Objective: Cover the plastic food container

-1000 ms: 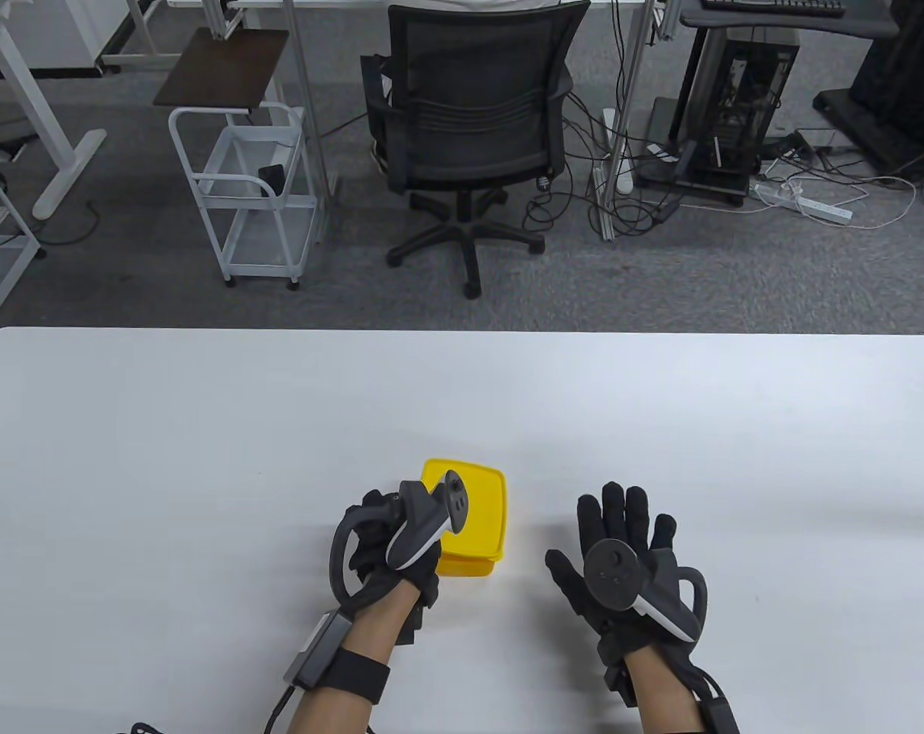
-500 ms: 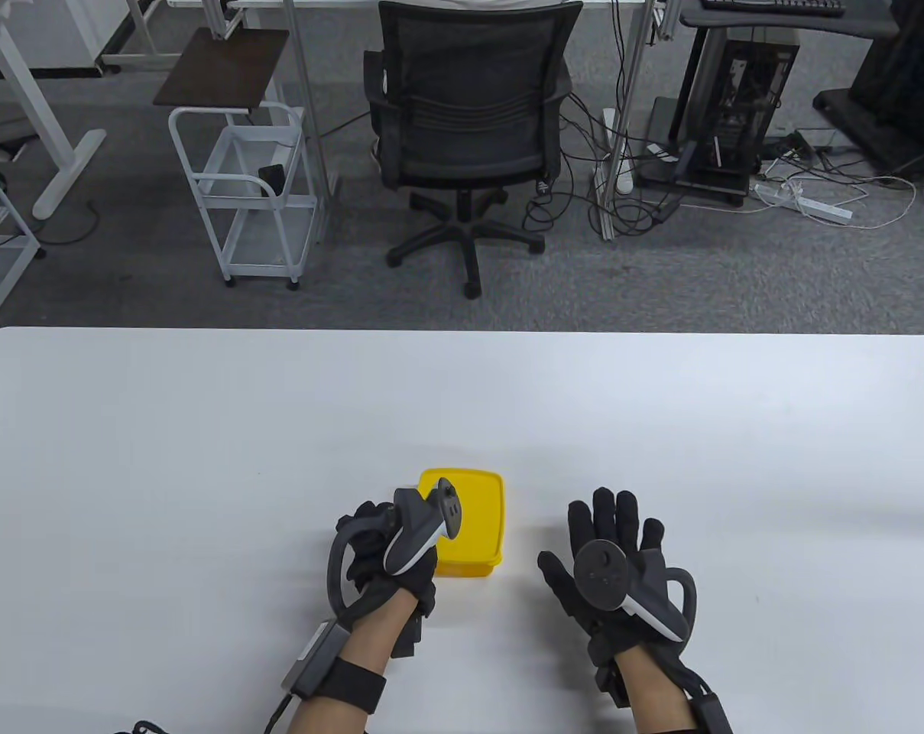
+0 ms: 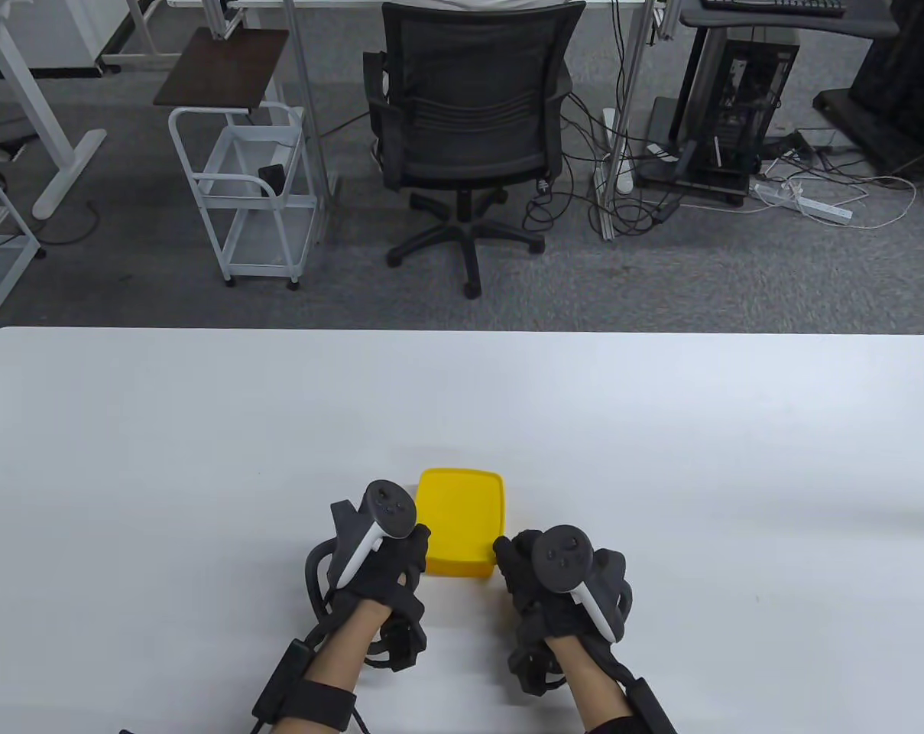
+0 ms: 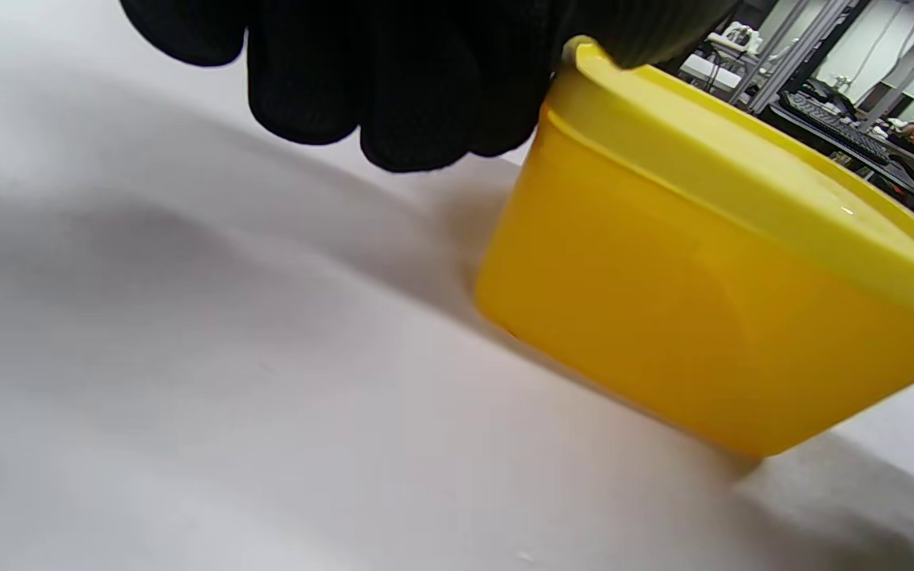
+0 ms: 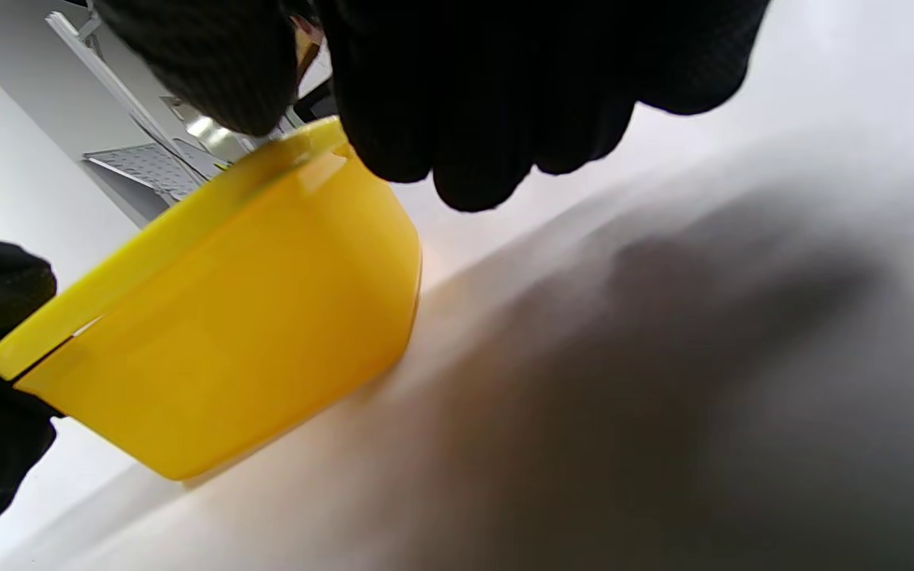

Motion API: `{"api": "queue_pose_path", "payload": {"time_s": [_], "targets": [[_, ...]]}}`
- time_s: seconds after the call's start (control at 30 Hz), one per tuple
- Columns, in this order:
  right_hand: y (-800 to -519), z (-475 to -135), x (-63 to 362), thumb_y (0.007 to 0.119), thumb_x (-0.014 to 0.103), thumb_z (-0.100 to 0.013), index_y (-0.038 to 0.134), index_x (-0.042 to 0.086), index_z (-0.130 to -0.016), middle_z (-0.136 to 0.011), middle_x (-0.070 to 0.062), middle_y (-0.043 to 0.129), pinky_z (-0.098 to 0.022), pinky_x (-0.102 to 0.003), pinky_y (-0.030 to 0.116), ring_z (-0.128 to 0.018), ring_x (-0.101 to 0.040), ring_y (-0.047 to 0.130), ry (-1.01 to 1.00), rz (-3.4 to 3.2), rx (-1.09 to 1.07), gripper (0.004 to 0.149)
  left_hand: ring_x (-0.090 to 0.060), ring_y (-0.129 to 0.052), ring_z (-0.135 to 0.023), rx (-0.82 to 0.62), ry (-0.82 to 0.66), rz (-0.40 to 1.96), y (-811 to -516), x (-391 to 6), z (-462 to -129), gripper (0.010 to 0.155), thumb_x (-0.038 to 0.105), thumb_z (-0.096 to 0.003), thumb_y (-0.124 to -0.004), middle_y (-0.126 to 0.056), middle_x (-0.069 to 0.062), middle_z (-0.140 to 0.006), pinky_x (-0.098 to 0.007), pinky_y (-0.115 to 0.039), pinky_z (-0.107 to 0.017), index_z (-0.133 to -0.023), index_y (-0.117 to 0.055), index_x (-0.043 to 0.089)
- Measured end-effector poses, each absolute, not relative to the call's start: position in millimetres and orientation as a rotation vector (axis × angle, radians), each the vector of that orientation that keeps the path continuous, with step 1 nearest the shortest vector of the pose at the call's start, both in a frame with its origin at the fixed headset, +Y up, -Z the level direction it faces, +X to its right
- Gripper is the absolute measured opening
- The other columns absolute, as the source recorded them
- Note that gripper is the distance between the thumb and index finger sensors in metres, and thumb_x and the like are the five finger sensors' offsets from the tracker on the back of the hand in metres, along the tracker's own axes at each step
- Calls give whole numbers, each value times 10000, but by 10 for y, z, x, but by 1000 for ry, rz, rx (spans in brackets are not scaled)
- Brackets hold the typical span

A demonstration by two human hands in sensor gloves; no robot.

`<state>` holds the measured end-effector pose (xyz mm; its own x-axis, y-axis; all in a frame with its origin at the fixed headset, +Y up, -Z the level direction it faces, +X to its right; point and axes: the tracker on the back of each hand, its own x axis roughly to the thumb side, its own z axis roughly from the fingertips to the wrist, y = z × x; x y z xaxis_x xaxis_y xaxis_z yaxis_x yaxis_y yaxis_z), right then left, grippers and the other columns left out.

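The yellow container [image 3: 462, 524] sits on the white table [image 3: 202, 459] near its 6 o'clock edge, with the lid [image 4: 743, 170] on top. The left hand [image 3: 381, 562] presses on the lid's 7 o'clock corner, its fingers [image 4: 425, 95] curled beside the wall. The right hand [image 3: 557, 589] presses on the 5 o'clock corner, fingers [image 5: 489, 103] curled. A thin gap shows under the lid in the right wrist view.

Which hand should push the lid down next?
Probably the left hand. In the right wrist view a gap shows between lid and container at the corner by that hand. The right hand rests on the other near corner, which looks seated.
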<state>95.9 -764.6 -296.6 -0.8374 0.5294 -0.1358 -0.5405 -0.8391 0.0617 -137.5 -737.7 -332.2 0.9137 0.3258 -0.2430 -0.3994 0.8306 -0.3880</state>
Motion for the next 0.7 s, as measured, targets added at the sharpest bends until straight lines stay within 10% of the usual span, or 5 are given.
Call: {"api": "queue_pose_path", "payload": {"time_s": [0.7], "targets": [[-7575,-2992,791,717,397,-662,795,79,-937,-903,-203,861,-678,-568,695,-851,-491,774,149,2693,-100,427,-383,-694,-964,-432,116,270,-7435,-1316,-3296,449,379,-640,-565,-857,-115,-878,-675,-453,-791,-968,-719,113]]}}
